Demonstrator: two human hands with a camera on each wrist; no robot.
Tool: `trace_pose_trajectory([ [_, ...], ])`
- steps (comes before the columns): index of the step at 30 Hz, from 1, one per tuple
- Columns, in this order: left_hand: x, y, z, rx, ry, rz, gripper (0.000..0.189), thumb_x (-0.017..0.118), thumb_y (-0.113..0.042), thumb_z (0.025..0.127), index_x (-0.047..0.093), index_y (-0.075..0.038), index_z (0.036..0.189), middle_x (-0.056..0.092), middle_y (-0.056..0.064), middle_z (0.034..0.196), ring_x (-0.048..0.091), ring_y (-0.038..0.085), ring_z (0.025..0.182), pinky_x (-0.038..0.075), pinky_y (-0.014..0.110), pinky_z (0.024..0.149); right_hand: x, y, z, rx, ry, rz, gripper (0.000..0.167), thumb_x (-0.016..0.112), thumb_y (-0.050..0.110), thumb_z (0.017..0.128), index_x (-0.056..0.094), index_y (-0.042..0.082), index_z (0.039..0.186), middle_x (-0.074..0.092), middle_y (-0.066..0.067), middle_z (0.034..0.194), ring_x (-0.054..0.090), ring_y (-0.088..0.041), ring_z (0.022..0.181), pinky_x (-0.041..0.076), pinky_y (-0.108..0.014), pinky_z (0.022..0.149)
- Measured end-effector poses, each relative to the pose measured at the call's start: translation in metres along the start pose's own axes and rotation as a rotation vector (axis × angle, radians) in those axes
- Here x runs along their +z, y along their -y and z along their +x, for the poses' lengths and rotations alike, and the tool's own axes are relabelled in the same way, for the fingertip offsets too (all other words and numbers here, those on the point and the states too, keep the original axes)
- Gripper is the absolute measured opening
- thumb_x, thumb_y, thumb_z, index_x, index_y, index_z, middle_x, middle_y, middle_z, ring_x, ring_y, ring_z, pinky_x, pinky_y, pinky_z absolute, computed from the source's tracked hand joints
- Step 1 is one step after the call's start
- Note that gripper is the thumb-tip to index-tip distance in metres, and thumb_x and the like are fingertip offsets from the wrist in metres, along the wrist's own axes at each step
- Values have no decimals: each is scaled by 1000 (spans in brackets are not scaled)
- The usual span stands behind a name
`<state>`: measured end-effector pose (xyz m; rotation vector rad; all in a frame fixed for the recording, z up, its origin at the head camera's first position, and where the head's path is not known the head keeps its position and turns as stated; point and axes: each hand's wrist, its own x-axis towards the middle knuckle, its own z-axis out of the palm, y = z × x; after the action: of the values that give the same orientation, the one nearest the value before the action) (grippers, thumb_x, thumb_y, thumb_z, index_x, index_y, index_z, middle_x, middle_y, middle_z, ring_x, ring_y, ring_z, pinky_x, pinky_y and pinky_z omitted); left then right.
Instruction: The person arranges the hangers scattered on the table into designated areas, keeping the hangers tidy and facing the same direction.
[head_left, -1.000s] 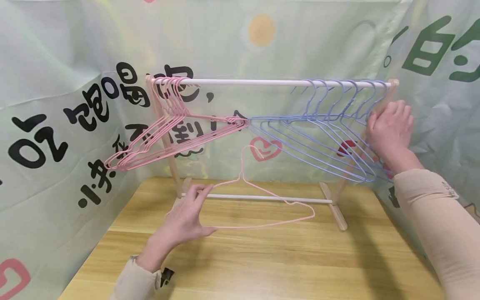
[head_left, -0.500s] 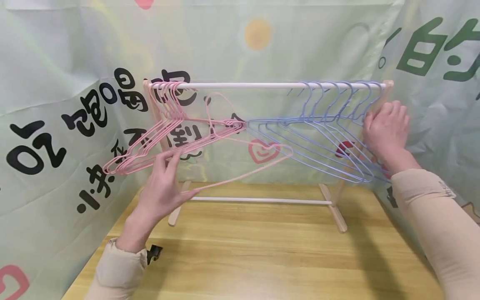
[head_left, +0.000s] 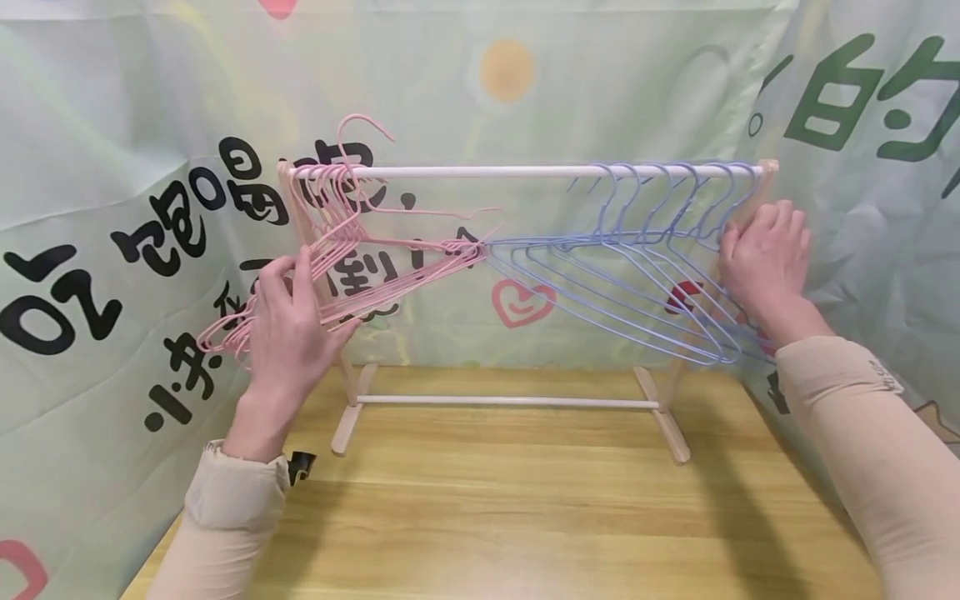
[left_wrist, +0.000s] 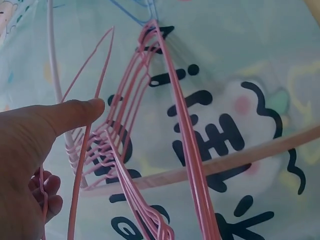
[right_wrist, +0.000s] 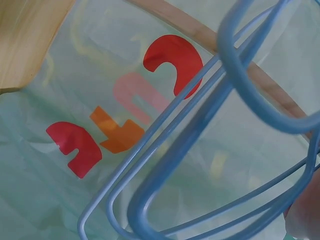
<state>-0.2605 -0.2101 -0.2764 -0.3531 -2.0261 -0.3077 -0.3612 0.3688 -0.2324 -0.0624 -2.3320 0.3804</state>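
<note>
My left hand (head_left: 288,325) holds a pink wire hanger (left_wrist: 80,185) by its near side, thumb over the wire. In the head view, the hook of this hanger rises above the white rail (head_left: 487,172), close over its left end. Behind it, several pink hangers (left_wrist: 192,165) hang bunched on the rail. At the right, my right hand (head_left: 767,254) grips the rack's wooden right post (head_left: 762,196). Several blue hangers (right_wrist: 210,107) hang on the rail beside that hand. Only a bit of that hand shows in the right wrist view.
The rack stands on a wooden table (head_left: 525,517), with a lower white bar (head_left: 510,401) between its wooden feet (head_left: 670,429). A printed cloth (head_left: 600,75) hangs behind and at both sides. Pink and blue hanger ends come together near mid-rail.
My left hand has lifted the pink hanger up and to the left, from low before the rack to the rail's left end, its hook now above the rail. My right hand stays on the post.
</note>
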Motion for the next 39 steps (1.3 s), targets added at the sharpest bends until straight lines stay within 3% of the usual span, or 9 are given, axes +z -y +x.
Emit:
trace_pose_trajectory([
  [7, 4, 11, 2, -25, 51, 40, 121, 102, -9, 58, 33, 5, 157, 41, 31, 131, 48, 50, 108, 47, 60, 95, 2, 0, 0, -3, -14, 2, 40, 36, 28, 104, 39, -12, 100, 35, -31, 107, 33, -52, 104, 27, -62, 90],
  [15, 10, 23, -6, -58, 99, 42, 120, 102, -11, 59, 34, 0, 157, 41, 30, 135, 48, 49, 109, 45, 60, 97, 3, 0, 0, -10, -32, 6, 40, 37, 27, 104, 39, -13, 100, 36, -32, 108, 33, -53, 104, 27, -63, 90],
  [20, 14, 31, -11, -57, 127, 53, 120, 102, -9, 59, 34, 1, 157, 40, 30, 137, 46, 47, 106, 43, 58, 92, 2, 1, -1, -6, -28, 7, 40, 37, 27, 104, 39, -12, 100, 36, -32, 107, 33, -52, 103, 27, -62, 90],
  [25, 23, 38, -15, -44, 147, 70, 120, 101, -8, 60, 32, 5, 157, 39, 33, 141, 45, 50, 115, 41, 59, 102, 0, 0, -1, 2, -21, 5, 40, 37, 27, 104, 40, -13, 102, 36, -32, 108, 33, -52, 104, 27, -62, 91],
  [29, 35, 42, -18, -47, 117, 82, 119, 99, -7, 62, 31, 6, 158, 38, 33, 143, 42, 51, 119, 38, 59, 105, -2, 0, -1, 7, -15, 2, 41, 36, 27, 104, 40, -14, 104, 36, -32, 109, 32, -52, 104, 27, -62, 91],
  [34, 51, 46, -26, -44, 4, 108, 117, 99, -9, 62, 33, 4, 158, 41, 31, 137, 41, 49, 113, 38, 58, 99, -9, 4, -1, 31, 32, 21, 41, 37, 28, 105, 40, -12, 104, 36, -31, 111, 32, -51, 108, 27, -62, 94],
  [39, 62, 49, -31, -70, -29, 132, 115, 95, -9, 65, 30, 2, 159, 38, 31, 138, 39, 50, 117, 36, 59, 102, -23, 12, -6, 125, 81, 136, 49, 38, 34, 105, 43, -12, 122, 37, -28, 118, 31, -46, 119, 26, -59, 99],
])
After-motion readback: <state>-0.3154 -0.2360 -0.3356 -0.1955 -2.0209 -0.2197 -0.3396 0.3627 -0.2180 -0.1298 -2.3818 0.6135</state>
